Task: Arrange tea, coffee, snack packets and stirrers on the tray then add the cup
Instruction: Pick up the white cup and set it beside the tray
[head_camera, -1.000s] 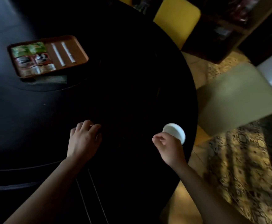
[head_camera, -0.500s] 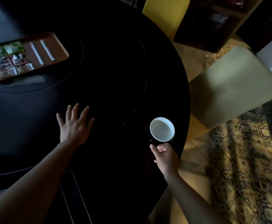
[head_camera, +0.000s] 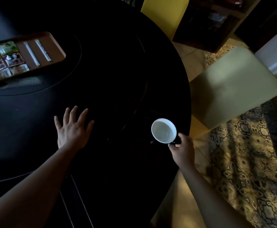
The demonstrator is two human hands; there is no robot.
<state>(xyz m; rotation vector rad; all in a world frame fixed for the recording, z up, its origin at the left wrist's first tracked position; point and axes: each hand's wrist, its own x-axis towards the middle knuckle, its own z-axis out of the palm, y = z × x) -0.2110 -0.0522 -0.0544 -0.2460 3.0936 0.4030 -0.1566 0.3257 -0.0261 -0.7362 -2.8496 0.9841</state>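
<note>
A cup (head_camera: 163,130), white inside and dark outside, stands upright near the right edge of the black round table (head_camera: 111,76). My right hand (head_camera: 182,150) grips its dark handle from the near side. My left hand (head_camera: 72,129) rests flat on the table, fingers spread, holding nothing. Far left, a brown tray (head_camera: 52,45) carries several packets (head_camera: 6,60) in green, red and pale wrappers, with two white stirrers (head_camera: 36,52) lying side by side to their right. The tray's left end is cut off by the frame.
A yellow chair (head_camera: 164,12) stands behind the table and a pale green chair (head_camera: 233,86) to its right. A patterned rug (head_camera: 249,162) covers the floor at right. Dark shelving (head_camera: 216,18) fills the back right.
The cup went from lying tilted behind my right hand to standing upright with its mouth up. My right hand shifted to its handle. My left hand opened from curled to flat.
</note>
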